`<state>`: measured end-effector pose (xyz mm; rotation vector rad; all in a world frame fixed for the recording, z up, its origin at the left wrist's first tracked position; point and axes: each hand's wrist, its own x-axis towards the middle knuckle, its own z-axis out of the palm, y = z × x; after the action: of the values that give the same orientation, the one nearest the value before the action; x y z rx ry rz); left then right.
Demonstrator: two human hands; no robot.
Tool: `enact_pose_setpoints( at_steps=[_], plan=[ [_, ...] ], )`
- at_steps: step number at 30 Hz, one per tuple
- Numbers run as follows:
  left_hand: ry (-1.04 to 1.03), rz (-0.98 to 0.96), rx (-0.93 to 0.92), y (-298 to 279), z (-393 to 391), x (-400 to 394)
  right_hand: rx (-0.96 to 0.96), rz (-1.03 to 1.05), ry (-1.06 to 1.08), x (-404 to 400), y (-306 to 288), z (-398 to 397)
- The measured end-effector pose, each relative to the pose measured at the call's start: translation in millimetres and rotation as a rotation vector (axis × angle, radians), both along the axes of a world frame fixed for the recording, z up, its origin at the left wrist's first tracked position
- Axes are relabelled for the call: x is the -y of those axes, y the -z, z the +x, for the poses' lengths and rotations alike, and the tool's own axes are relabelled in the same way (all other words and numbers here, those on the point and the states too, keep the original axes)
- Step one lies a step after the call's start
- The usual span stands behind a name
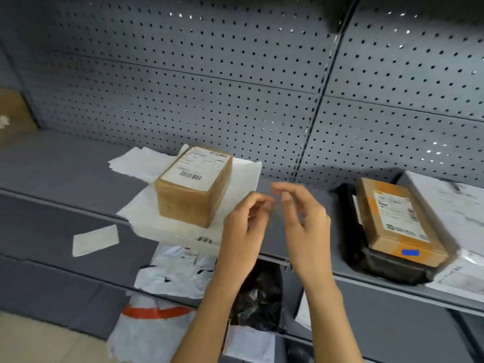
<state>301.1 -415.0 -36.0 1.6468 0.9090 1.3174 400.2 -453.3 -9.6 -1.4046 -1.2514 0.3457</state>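
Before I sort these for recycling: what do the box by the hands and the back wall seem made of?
The box looks like matt brown cardboard: fibrous tan faces, a paper label on top. The back wall seems painted grey metal, punched with regular holes, some glinting.

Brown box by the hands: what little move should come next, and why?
Probably the left hand should reach left and take the brown box: it and the right hand hover holding nothing, and that box, lying on a white parcel, is nearest.

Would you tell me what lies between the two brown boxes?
Between plain box and orange-taped box, head view shows left hand and right hand above grey shelf.
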Motion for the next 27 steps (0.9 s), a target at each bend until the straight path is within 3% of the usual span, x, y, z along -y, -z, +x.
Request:
enact_pose_setpoints(
  at_steps=[6,13,18,27],
  plan=[
    [-0.104,0.017,0.092,-16.3,-107.9,-15.5,-0.082,0.045,-0.175,-32.9,-9.4,-106.5],
    [-0.310,0.001,0.064,-14.3,-245.7,-39.7,-0.101,0.106,-0.340,-79.0,-0.4,-226.2],
    [-0.462,-0.038,0.046,-10.1,-335.6,-52.9,-0.119,0.074,-0.447,-103.5,3.9,-297.7],
    [-0.708,-0.144,0.173,16.4,-446.6,-61.3,-0.096,-0.067,-0.674,-139.2,21.7,-412.9]
  ],
)
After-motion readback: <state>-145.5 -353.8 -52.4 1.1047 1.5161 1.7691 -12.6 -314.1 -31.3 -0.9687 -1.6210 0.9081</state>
